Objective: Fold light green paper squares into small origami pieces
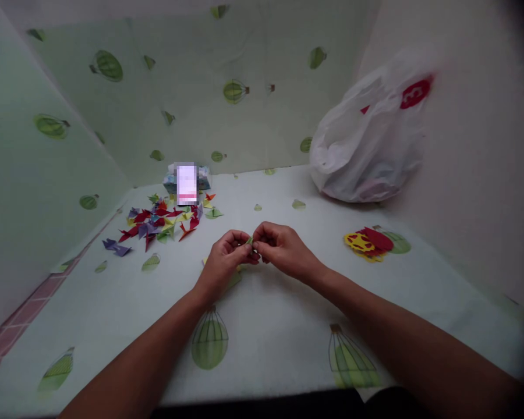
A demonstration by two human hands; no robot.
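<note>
Over the middle of the table, my left hand [227,254] and my right hand [283,247] meet, both with fingers closed in a pinch. Between their fingertips shows a small piece of green folded paper [250,240]; most of it is hidden by the fingers. Beneath my left hand lie yellow-green paper sheets [233,280], partly covered by the wrist. To the left of my hands is a loose pile of folded paper cranes [168,224] in red, purple, yellow, green and orange.
A lit phone [187,185] leans against a tissue box [205,176] behind the cranes. At the back right stands a white plastic bag [367,145]. Red and yellow paper cutouts [361,243] lie on the right. Balloon-patterned covering lines the table [279,337] and walls.
</note>
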